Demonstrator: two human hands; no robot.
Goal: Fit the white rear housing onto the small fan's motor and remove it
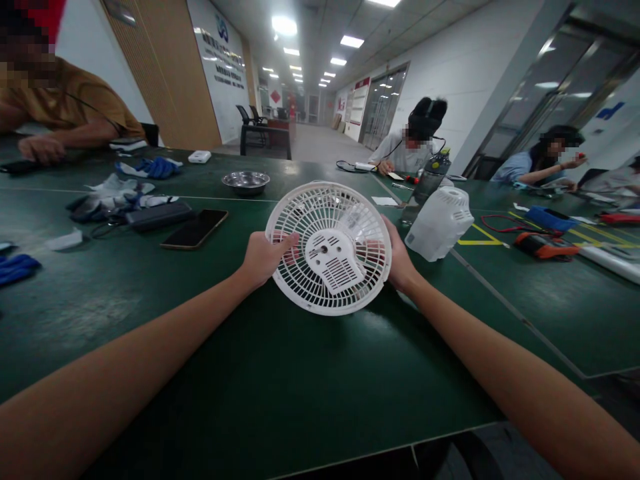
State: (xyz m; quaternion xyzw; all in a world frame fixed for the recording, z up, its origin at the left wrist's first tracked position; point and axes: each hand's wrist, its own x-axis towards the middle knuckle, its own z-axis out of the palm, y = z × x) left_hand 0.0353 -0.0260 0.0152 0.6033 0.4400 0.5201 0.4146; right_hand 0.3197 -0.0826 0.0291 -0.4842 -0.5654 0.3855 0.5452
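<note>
A round white plastic fan grille (333, 301) is held up over the green table, tilted with its slotted centre plate facing me. My left hand (267, 257) grips its left rim, the thumb lying over the bars and the fingers showing through from behind. On the opposite side my right hand (397, 257) is closed round the right rim, its fingers behind the bars. To the right of that hand stands a white translucent plastic housing (440, 223) with slots near its top.
Left of the grille lie a phone (196, 229), a dark case (159, 215) and blue-and-white gloves (150, 168). A metal bowl (246, 183) sits behind. Rightward are a dark bottle (426, 187) and an orange multimeter (545, 246). Several people sit around the table (310, 380).
</note>
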